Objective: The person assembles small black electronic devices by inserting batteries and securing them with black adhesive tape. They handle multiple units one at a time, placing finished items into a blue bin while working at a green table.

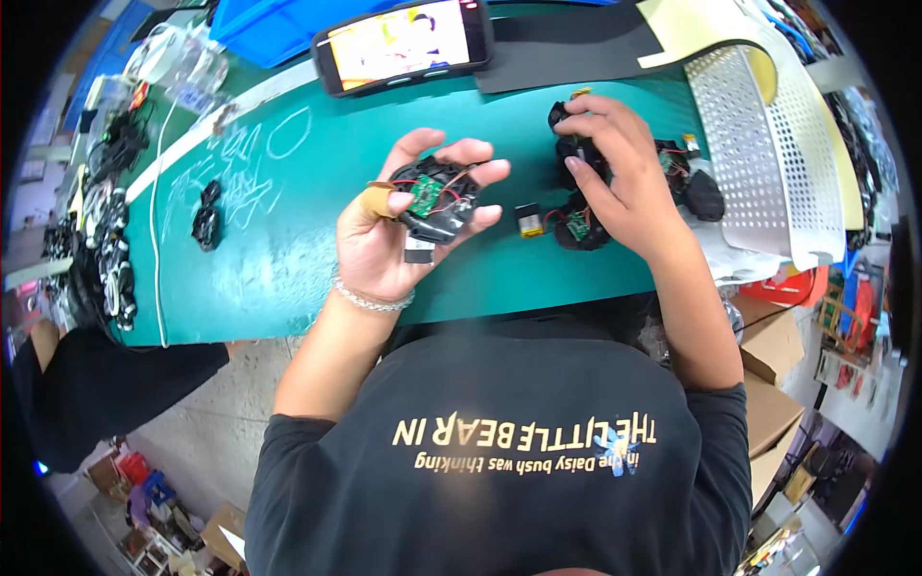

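My left hand [373, 252] is raised over the green table, its fingers and thumb curled round a round black plastic housing [453, 223]. A small green circuit board [426, 198] with thin red wires sits in that housing, and a tan cover wraps the left thumb. My right hand [629, 182] is closed over a black plastic part [582, 151] in a cluster of similar pieces; its fingers partly hide the part. Just below lies another black housing [582, 230] with a green board, wired to a small silver-and-yellow battery [528, 221]. More wired black pieces [705, 196] lie right of the hand.
A phone [403, 48] with a lit screen leans at the back, near a blue bin [264, 29] and a black sheet [567, 60]. Perforated metal [740, 144] stands at right. Coiled black cable [206, 216] and a white cord [157, 240] lie at left. Another person's dark-clothed leg [125, 384] is lower left.
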The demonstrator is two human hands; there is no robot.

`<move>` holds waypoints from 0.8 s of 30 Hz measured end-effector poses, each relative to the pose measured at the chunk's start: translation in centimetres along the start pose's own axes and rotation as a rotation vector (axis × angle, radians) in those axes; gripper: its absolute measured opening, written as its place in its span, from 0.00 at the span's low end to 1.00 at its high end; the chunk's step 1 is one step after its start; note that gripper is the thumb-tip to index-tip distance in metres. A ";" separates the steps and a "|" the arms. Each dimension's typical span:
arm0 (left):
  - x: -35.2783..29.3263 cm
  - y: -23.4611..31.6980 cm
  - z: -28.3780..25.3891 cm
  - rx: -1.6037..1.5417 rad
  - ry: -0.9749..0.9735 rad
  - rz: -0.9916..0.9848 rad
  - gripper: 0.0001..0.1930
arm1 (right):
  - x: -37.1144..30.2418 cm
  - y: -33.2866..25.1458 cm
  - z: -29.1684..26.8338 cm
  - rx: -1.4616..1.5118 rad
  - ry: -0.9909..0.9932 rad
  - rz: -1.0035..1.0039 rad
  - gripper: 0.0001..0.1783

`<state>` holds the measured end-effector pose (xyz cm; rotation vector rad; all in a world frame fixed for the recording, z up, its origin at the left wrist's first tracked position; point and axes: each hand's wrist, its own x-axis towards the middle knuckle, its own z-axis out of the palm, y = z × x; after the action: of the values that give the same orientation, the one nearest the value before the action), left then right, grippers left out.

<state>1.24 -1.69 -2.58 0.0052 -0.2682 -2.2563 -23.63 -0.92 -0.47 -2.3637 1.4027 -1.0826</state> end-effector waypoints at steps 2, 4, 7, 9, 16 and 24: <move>-0.5 0.2 -0.1 0.023 -0.042 0.016 0.26 | 0.3 -1.2 0.6 0.046 0.032 -0.009 0.20; -0.6 0.0 0.5 0.050 -0.055 0.027 0.26 | 0.3 -2.8 0.9 0.239 0.038 0.031 0.22; -0.7 0.6 0.4 0.055 -0.190 -0.066 0.25 | 0.6 -4.2 1.4 0.539 -0.121 0.060 0.27; -0.7 0.7 0.1 0.072 -0.309 -0.060 0.23 | 0.4 -5.2 2.7 1.062 -0.262 0.244 0.26; -1.2 1.4 1.9 0.183 -0.111 0.023 0.31 | 0.8 -6.0 2.9 1.075 -0.268 0.324 0.15; -2.2 1.3 0.9 0.533 0.270 0.005 0.33 | 0.2 -6.9 3.8 0.898 -0.045 0.418 0.13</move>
<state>3.57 -0.70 -1.59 0.5820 -0.7086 -2.0850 -16.32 1.88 0.29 -1.3815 1.0028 -1.1772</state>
